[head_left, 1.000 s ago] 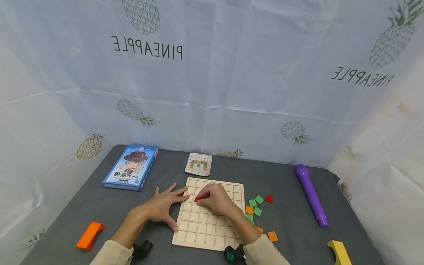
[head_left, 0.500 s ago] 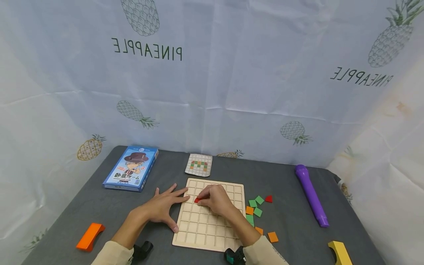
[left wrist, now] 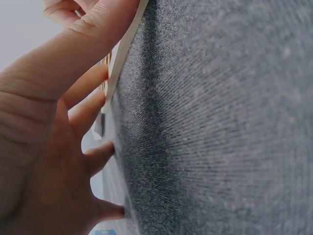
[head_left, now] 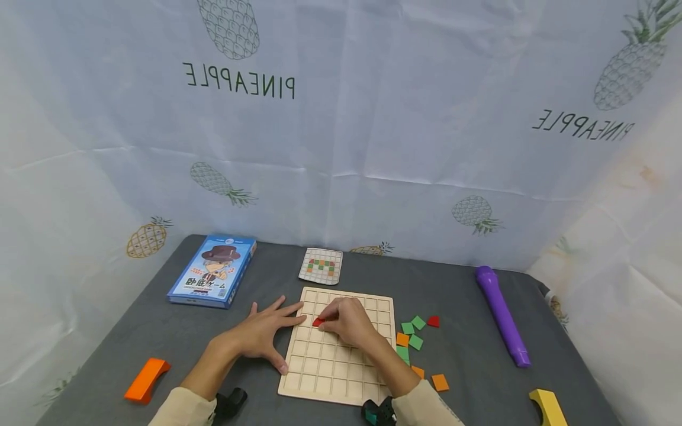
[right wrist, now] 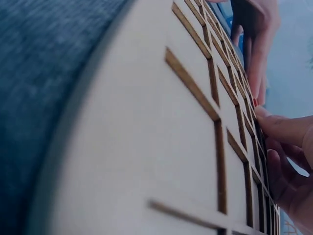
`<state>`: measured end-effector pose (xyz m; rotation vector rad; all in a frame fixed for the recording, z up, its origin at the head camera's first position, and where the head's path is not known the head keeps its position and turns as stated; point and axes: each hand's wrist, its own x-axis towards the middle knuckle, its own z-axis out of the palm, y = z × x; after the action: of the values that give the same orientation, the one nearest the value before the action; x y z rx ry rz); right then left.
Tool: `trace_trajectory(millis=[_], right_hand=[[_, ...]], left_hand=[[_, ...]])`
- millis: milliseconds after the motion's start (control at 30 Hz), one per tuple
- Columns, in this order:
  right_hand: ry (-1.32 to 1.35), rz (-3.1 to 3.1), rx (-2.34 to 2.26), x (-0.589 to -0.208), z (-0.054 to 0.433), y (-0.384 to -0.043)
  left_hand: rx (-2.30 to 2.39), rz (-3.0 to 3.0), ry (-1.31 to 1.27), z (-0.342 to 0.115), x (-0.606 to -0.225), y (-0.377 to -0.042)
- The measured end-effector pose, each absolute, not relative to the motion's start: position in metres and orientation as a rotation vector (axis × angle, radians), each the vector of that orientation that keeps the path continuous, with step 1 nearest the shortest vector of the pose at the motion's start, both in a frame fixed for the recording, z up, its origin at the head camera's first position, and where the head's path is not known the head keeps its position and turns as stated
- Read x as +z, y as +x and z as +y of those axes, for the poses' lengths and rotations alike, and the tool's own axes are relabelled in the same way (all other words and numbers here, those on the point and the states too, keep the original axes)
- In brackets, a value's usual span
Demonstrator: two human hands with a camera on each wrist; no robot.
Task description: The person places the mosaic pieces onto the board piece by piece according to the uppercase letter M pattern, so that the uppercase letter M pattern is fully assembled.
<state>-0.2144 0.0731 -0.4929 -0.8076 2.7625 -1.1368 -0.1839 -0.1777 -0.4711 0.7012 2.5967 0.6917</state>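
Observation:
A pale wooden board (head_left: pixel 319 367) with a grid of shallow square cells lies on the dark cloth. My right hand (head_left: pixel 348 322) pinches a small red piece (head_left: pixel 317 322) between thumb and fingertips, low over a cell in the board's upper left. The right wrist view shows the same hand (right wrist: pixel 288 142) close to the ridges, a sliver of red at its fingertips. With fingers spread, my left hand (head_left: pixel 261 334) rests along the board's left edge, thumb on the lower part and fingertips near the upper part. Its thumb lies at the board's edge in the left wrist view.
Right of the board lie several green tiles (head_left: pixel 415 342), orange tiles (head_left: pixel 440 382) and a red piece (head_left: pixel 433 321). Behind it is a pattern card (head_left: pixel 321 266). Around them are a blue box (head_left: pixel 213 271), a purple microphone-shaped stick (head_left: pixel 502 316), an orange block (head_left: pixel 147 380) and a yellow block (head_left: pixel 549 408).
The red piece shows slightly more under the right fingertips than a second ago. Otherwise both hands and the board hold their places.

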Motion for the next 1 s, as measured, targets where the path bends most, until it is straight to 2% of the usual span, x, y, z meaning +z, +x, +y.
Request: trace_trajectory(millis=[367,1000], right_hand=[[-0.87,2.829,-1.107,-0.495,0.075,-0.212],[-0.761,2.562,-1.242,-0.485,0.089,-0.211]], left_hand=[[0.689,2.6,0.695,-0.177,-0.473,-0.184],[0.66,2.598,0.687,-0.177,-0.471,-0.185]])
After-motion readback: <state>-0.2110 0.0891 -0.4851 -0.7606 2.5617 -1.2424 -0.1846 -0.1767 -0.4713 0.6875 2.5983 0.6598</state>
